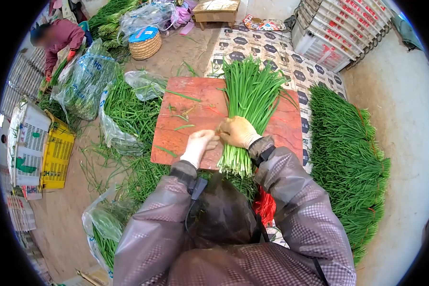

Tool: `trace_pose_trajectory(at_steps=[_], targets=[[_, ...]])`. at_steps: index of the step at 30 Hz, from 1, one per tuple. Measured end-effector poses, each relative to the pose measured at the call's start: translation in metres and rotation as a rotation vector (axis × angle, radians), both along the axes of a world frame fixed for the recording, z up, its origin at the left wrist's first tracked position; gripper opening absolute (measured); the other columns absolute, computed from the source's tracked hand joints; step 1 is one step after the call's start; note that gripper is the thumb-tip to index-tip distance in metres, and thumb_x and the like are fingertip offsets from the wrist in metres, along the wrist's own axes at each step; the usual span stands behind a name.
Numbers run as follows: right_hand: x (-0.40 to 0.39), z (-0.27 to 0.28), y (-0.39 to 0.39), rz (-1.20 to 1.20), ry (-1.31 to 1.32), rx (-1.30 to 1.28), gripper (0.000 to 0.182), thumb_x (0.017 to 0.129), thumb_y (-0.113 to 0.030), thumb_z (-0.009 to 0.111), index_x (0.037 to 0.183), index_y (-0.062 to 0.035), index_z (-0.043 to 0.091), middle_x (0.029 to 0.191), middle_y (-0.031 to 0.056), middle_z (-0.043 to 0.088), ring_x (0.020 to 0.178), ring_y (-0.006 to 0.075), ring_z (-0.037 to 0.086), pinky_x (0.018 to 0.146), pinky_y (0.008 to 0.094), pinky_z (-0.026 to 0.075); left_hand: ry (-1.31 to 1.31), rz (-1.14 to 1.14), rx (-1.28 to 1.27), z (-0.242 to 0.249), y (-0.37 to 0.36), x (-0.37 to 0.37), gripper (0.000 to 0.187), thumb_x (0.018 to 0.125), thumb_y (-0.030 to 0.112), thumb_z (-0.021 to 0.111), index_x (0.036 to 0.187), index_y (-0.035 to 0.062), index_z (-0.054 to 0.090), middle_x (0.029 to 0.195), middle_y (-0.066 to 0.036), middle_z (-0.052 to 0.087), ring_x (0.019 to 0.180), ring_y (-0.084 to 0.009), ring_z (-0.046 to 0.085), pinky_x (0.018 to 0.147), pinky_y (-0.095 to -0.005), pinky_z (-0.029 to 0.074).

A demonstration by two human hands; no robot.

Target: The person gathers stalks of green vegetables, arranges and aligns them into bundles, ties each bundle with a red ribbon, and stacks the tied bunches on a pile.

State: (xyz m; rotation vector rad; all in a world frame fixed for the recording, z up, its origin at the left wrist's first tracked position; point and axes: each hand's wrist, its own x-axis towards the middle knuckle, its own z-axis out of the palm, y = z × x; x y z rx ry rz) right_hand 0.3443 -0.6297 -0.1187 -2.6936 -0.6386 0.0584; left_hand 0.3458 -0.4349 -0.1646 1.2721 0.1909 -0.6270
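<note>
Left hand in pale glove, fingers curled against stems of long green chive bundle. Right hand in tan glove clamped around same bundle. Bundle flat on reddish-brown wooden board. Farther right, stacked tied green bunches.

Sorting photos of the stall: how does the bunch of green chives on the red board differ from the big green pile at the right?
The bunch of green chives lies on the red board, gripped by both gloved hands, left hand and right hand. The long green pile lies on the floor, untouched and far larger. Both are cut green stalks.
</note>
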Motion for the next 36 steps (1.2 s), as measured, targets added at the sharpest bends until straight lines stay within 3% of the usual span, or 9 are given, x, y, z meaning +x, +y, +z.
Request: trace_pose_trajectory(at_steps=[4,16,28,31,34,36], targets=[[0.001,-0.004,-0.001,0.015,-0.023,0.022,0.022,0.084,-0.025,0.059,0.091,-0.0066,0.069,0.091,0.0140,0.069,0.089,0.0339,0.065,0.084,0.0456,0.051,0.065,0.024,-0.147,-0.009,0.001,-0.001,0.023,0.098,0.020,0.053,0.110,0.0008,0.058,0.105,-0.018,0.068,0.088,-0.0250,0.068,0.080,-0.0354,0.056],[0.004,-0.007,0.001,-0.001,-0.005,-0.001,0.022,0.083,-0.024,0.057,0.091,-0.0062,0.068,0.094,0.0151,0.068,0.089,0.0342,0.065,0.085,0.0455,0.050,0.028,0.032,-0.157,-0.024,-0.001,-0.002,0.016,0.096,0.013,0.057,0.106,0.0005,0.060,0.105,-0.014,0.067,0.093,-0.0245,0.067,0.088,-0.0358,0.054],[0.004,-0.004,0.004,-0.013,0.013,-0.002,0.024,0.085,-0.023,0.056,0.094,-0.0062,0.070,0.096,0.0145,0.068,0.091,0.0339,0.065,0.086,0.0455,0.050,0.123,0.038,-0.247,-0.023,-0.002,0.004,0.040,0.098,0.015,0.052,0.133,-0.0055,0.048,0.117,-0.024,0.063,0.104,-0.0318,0.065,0.092,-0.0398,0.053],[0.006,-0.006,0.004,-0.016,0.023,-0.022,0.024,0.085,-0.023,0.056,0.096,-0.0064,0.070,0.096,0.0146,0.068,0.091,0.0341,0.065,0.086,0.0455,0.050,0.144,0.061,-0.259,-0.026,-0.003,0.005,0.019,0.098,0.009,0.050,0.114,0.0001,0.056,0.106,-0.016,0.067,0.093,-0.0263,0.067,0.086,-0.0361,0.055],[0.006,-0.009,0.004,-0.013,0.017,-0.029,0.024,0.085,-0.023,0.057,0.095,-0.0064,0.069,0.096,0.0147,0.068,0.091,0.0342,0.065,0.085,0.0454,0.050,0.098,0.036,-0.240,-0.024,-0.002,0.003,0.021,0.097,0.014,0.056,0.113,0.0003,0.058,0.107,-0.017,0.067,0.096,-0.0271,0.067,0.088,-0.0382,0.053],[0.006,-0.010,0.004,-0.011,0.012,-0.025,0.023,0.085,-0.024,0.057,0.095,-0.0063,0.069,0.096,0.0148,0.068,0.092,0.0344,0.064,0.085,0.0454,0.050,0.069,0.027,-0.204,-0.018,-0.003,0.001,0.014,0.098,0.014,0.055,0.106,0.0024,0.058,0.096,-0.011,0.066,0.086,-0.0222,0.066,0.079,-0.0332,0.053]])
